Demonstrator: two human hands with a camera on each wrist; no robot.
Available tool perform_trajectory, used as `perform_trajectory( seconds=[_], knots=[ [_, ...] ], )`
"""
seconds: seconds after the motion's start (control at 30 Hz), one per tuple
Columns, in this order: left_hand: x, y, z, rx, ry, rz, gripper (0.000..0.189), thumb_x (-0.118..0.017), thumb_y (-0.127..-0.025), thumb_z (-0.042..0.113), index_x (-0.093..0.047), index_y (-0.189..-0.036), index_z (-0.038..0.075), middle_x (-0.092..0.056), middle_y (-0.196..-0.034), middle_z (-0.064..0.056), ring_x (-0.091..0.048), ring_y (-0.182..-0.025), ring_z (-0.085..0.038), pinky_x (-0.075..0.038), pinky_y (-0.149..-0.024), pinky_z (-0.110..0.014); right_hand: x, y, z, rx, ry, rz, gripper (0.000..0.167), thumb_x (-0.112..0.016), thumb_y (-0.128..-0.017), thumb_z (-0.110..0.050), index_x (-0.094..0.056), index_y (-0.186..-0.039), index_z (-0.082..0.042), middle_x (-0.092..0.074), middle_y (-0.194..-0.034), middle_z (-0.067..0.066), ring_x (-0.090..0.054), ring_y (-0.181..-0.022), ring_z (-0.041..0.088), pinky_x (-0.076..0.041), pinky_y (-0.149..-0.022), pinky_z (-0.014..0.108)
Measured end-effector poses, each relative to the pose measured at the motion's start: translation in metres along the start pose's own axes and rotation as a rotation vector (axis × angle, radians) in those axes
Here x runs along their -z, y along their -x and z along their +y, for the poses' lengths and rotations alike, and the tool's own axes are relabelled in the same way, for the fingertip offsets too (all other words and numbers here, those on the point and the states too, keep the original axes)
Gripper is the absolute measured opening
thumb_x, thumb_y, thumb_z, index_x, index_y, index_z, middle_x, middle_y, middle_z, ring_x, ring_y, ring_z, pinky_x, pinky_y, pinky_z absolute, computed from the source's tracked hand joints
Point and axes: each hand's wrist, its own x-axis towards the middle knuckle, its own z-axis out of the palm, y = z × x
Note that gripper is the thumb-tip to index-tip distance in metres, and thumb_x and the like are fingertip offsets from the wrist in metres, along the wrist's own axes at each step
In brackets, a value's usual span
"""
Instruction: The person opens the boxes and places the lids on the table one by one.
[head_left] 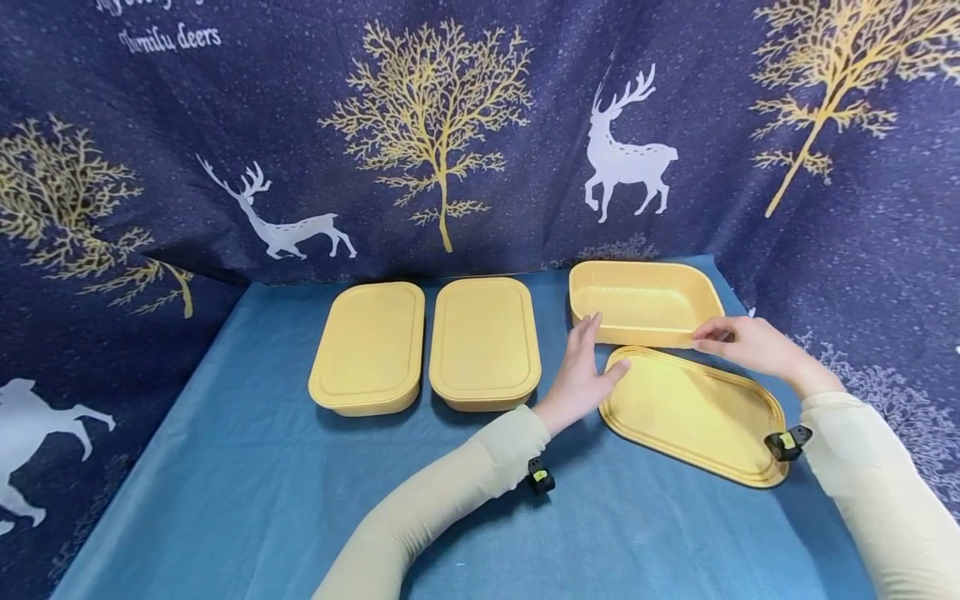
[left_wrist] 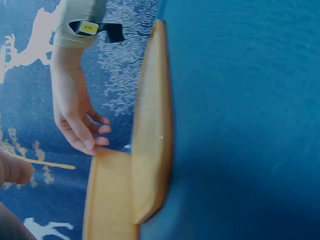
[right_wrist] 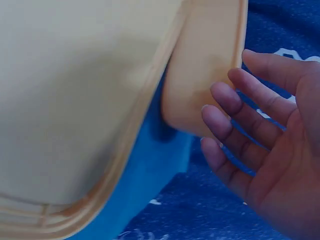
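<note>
An uncovered yellow rectangular box (head_left: 645, 336) stands at the back right of the blue cloth. Its loose yellow lid (head_left: 697, 417) lies flat in front, slanting toward the right, with the rimmed side up. At the box's front left corner is my left hand (head_left: 579, 382), thumb spread from straight fingers and nothing held. My right hand (head_left: 753, 343) is by the front right corner, fingers loosely bent. In the right wrist view its fingertips (right_wrist: 217, 120) are beside the box wall (right_wrist: 205, 65); whether they touch it I cannot tell.
Two yellow boxes with lids on, the left one (head_left: 371, 346) and the middle one (head_left: 486, 342), stand side by side left of my left hand. A dark blue curtain (head_left: 510, 200) with deer and trees hangs behind the blue cloth (head_left: 300, 500).
</note>
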Motion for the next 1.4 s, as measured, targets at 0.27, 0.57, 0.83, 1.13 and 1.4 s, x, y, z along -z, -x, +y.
perform_trajectory(
  seconds=[0.27, 0.57, 0.83, 1.13, 1.4],
  knots=[
    [0.046, -0.003, 0.012, -0.091, -0.089, 0.045, 0.077, -0.062, -0.101, 0.031, -0.018, -0.162, 0.014, -0.018, -0.165, -0.014, -0.029, -0.148, -0.027, -0.032, -0.116, -0.045, 0.014, -0.014, -0.024, 0.021, 0.000, 0.074, 0.040, -0.056, -0.104, -0.040, -0.068, -0.123, -0.007, -0.069, -0.111, 0.010, -0.064, -0.096, 0.029, -0.050, -0.080, 0.045],
    [0.107, 0.001, 0.004, -0.068, -0.127, 0.119, 0.081, -0.061, -0.102, 0.036, -0.011, -0.164, 0.021, -0.021, -0.164, -0.012, -0.028, -0.148, -0.026, -0.027, -0.118, -0.046, 0.009, -0.040, -0.059, 0.058, -0.077, 0.206, 0.040, -0.056, -0.104, -0.038, -0.066, -0.127, -0.006, -0.067, -0.115, 0.016, -0.063, -0.100, 0.033, -0.049, -0.080, 0.046],
    [0.152, 0.008, -0.006, -0.034, -0.162, 0.220, 0.081, -0.064, -0.100, 0.029, -0.014, -0.163, 0.015, -0.023, -0.163, -0.014, -0.028, -0.148, -0.031, -0.028, -0.117, -0.049, -0.007, -0.062, -0.099, 0.114, -0.155, 0.314, 0.036, -0.057, -0.104, -0.028, -0.064, -0.131, -0.006, -0.069, -0.115, 0.017, -0.062, -0.105, 0.035, -0.049, -0.080, 0.048],
    [0.176, 0.021, -0.029, 0.044, -0.134, 0.287, 0.079, -0.063, -0.101, 0.033, -0.017, -0.162, 0.015, -0.027, -0.160, -0.015, -0.029, -0.147, -0.034, -0.033, -0.115, -0.047, -0.032, -0.067, -0.118, 0.180, -0.240, 0.369, 0.033, -0.058, -0.103, -0.020, -0.064, -0.132, -0.004, -0.069, -0.113, 0.016, -0.062, -0.105, 0.034, -0.048, -0.085, 0.046],
    [0.185, 0.030, -0.047, 0.078, -0.113, 0.303, 0.077, -0.064, -0.100, 0.031, -0.022, -0.161, 0.010, -0.028, -0.159, -0.017, -0.028, -0.146, -0.037, -0.031, -0.116, -0.047, -0.060, -0.072, -0.133, 0.183, -0.258, 0.268, 0.036, -0.059, -0.103, -0.018, -0.061, -0.136, -0.004, -0.069, -0.116, 0.015, -0.064, -0.106, 0.035, -0.049, -0.082, 0.045]
  ],
)
